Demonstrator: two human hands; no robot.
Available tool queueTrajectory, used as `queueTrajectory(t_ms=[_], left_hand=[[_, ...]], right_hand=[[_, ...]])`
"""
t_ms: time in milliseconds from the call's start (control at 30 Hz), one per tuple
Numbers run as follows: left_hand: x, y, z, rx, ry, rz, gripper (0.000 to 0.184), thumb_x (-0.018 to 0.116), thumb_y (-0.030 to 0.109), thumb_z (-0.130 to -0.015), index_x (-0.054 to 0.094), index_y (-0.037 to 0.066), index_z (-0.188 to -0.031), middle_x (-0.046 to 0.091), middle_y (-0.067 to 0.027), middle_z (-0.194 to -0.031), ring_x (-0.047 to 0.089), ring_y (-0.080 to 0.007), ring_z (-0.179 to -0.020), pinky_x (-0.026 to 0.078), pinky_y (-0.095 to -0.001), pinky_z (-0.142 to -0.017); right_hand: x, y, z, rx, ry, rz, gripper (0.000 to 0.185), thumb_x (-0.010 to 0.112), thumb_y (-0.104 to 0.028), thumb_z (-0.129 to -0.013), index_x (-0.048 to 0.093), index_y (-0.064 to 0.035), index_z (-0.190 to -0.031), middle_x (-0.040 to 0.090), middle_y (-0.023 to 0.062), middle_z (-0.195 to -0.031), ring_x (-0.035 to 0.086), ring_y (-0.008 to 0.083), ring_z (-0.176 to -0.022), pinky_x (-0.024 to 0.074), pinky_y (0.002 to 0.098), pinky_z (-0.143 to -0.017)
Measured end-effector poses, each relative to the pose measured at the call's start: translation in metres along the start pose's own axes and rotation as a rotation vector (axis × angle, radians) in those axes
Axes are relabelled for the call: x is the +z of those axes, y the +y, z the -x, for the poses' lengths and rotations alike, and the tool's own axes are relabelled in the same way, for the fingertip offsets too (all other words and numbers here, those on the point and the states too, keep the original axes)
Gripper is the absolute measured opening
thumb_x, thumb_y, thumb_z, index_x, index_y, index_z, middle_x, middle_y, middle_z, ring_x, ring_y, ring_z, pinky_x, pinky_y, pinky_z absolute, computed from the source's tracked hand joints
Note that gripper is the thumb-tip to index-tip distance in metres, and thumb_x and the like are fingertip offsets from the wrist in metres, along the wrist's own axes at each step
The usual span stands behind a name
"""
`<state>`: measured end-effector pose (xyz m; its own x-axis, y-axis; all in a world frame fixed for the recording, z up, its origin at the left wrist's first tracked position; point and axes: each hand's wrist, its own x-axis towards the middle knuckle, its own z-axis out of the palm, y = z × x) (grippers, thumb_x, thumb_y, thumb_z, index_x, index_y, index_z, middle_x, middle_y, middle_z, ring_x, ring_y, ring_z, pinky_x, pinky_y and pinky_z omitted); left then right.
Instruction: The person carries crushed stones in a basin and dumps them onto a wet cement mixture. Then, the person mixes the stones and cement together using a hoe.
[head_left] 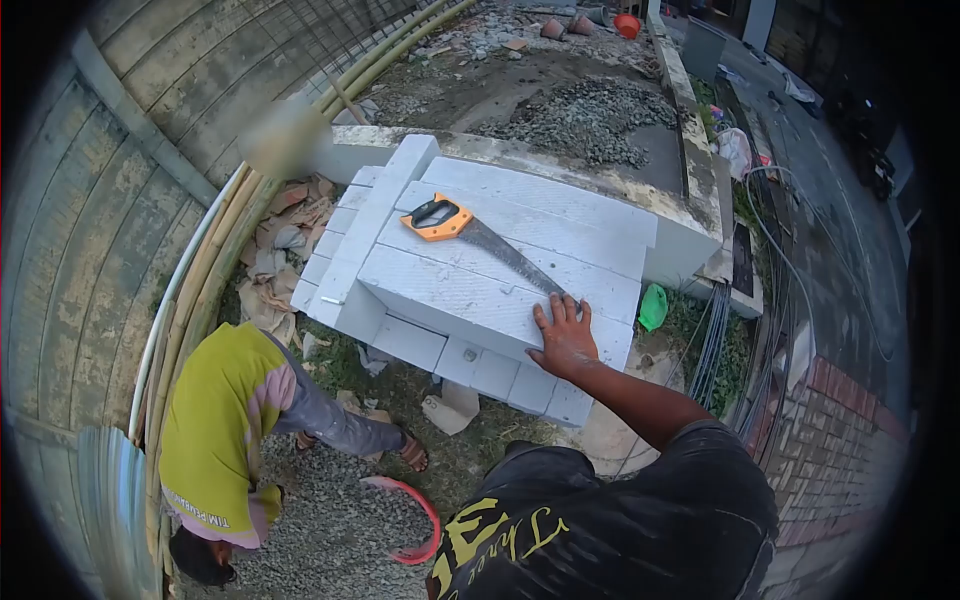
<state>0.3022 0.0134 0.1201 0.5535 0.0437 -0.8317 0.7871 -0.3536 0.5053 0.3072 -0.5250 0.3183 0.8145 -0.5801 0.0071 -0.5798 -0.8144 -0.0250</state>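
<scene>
My right hand (566, 338) lies palm down, fingers spread, near the front right edge of a stack of white lightweight blocks (440, 272). A hand saw (500, 250) rests on top of the stack, its orange and black handle toward the back left. The saw's toothed blade slants down to my fingertips; whether they touch its tip I cannot tell. Across the left end of the stack lies a long white block (375, 225). My left hand is out of view.
At lower left a co-worker (215, 430) in a yellow-green top bends over gravel (340, 515), beside a red curved rim (425, 515). Bamboo poles (200, 280) run along the left wall. A low wall (690, 240) stands behind the stack; cables (715, 325) lie right.
</scene>
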Motion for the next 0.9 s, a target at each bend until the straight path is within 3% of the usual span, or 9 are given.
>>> queueTrajectory(t_ms=[267, 467, 600, 633, 667, 767, 900], left_hand=[[-0.007, -0.094, -0.006, -0.079, 0.154, 0.146, 0.028, 0.054, 0.006, -0.077, 0.055, 0.001, -0.106, 0.06, -0.0073, -0.081, 0.057, -0.0151, -0.067, 0.045, -0.0268, -0.057], [-0.012, -0.176, -0.025, 0.055, 0.174, 0.264, 0.027, 0.054, 0.008, -0.08, 0.054, 0.002, -0.106, 0.061, -0.0084, -0.081, 0.059, -0.0163, -0.066, 0.046, -0.0282, -0.055], [-0.016, -0.174, -0.01, -0.11, 0.009, 0.586, 0.026, 0.055, 0.009, -0.081, 0.052, 0.007, -0.107, 0.063, -0.0119, -0.08, 0.058, -0.0187, -0.054, 0.043, -0.0316, -0.044], [-0.009, -0.176, 0.001, 0.003, 0.078, 0.423, 0.026, 0.055, 0.008, -0.082, 0.052, 0.007, -0.108, 0.064, -0.0124, -0.082, 0.058, -0.0187, -0.055, 0.043, -0.0313, -0.045], [-0.005, -0.153, 0.032, 0.016, 0.065, 0.599, 0.027, 0.055, 0.008, -0.082, 0.052, 0.006, -0.109, 0.065, -0.0124, -0.085, 0.059, -0.0189, -0.056, 0.044, -0.0308, -0.046], [0.004, -0.142, 0.055, -0.119, 0.29, 0.345, 0.026, 0.054, 0.011, -0.084, 0.054, 0.004, -0.109, 0.066, -0.0105, -0.083, 0.061, -0.0172, -0.059, 0.049, -0.0317, -0.049], [0.008, -0.154, 0.071, -0.221, 0.393, 0.434, 0.025, 0.057, 0.014, -0.081, 0.054, 0.006, -0.104, 0.065, -0.0085, -0.077, 0.059, -0.0165, -0.057, 0.047, -0.0317, -0.048]], right_hand=[[0.001, -0.006, -0.003, 0.019, -0.005, 0.047, 0.077, 0.059, -0.049, -0.078, 0.032, -0.0098, -0.138, 0.027, 0.0205, -0.142, 0.022, 0.0364, -0.133, 0.0125, 0.056, -0.106], [0.003, -0.009, -0.002, 0.012, 0.003, 0.065, 0.079, 0.062, -0.05, -0.076, 0.034, -0.0086, -0.137, 0.028, 0.0218, -0.141, 0.021, 0.0357, -0.132, 0.0124, 0.0546, -0.106], [0.004, -0.017, -0.003, 0.033, 0.008, 0.059, 0.08, 0.064, -0.048, -0.075, 0.033, -0.0076, -0.137, 0.027, 0.0213, -0.141, 0.021, 0.0356, -0.132, 0.0128, 0.0525, -0.107], [0.003, -0.021, -0.002, 0.036, 0.004, 0.079, 0.079, 0.065, -0.047, -0.075, 0.034, -0.0072, -0.136, 0.027, 0.0206, -0.141, 0.022, 0.0354, -0.132, 0.0134, 0.0518, -0.107], [0.004, -0.024, -0.001, 0.022, 0.038, 0.102, 0.077, 0.065, -0.045, -0.076, 0.035, -0.0071, -0.136, 0.03, 0.0205, -0.139, 0.024, 0.0356, -0.131, 0.016, 0.053, -0.106], [0.01, -0.028, -0.002, 0.027, 0.056, 0.175, 0.078, 0.066, -0.045, -0.075, 0.035, -0.0086, -0.136, 0.031, 0.0187, -0.139, 0.026, 0.0341, -0.13, 0.0212, 0.0503, -0.105], [0.014, -0.033, -0.001, 0.029, 0.054, 0.261, 0.077, 0.063, -0.047, -0.077, 0.033, -0.0098, -0.137, 0.032, 0.0183, -0.139, 0.028, 0.0336, -0.129, 0.024, 0.0489, -0.104]])
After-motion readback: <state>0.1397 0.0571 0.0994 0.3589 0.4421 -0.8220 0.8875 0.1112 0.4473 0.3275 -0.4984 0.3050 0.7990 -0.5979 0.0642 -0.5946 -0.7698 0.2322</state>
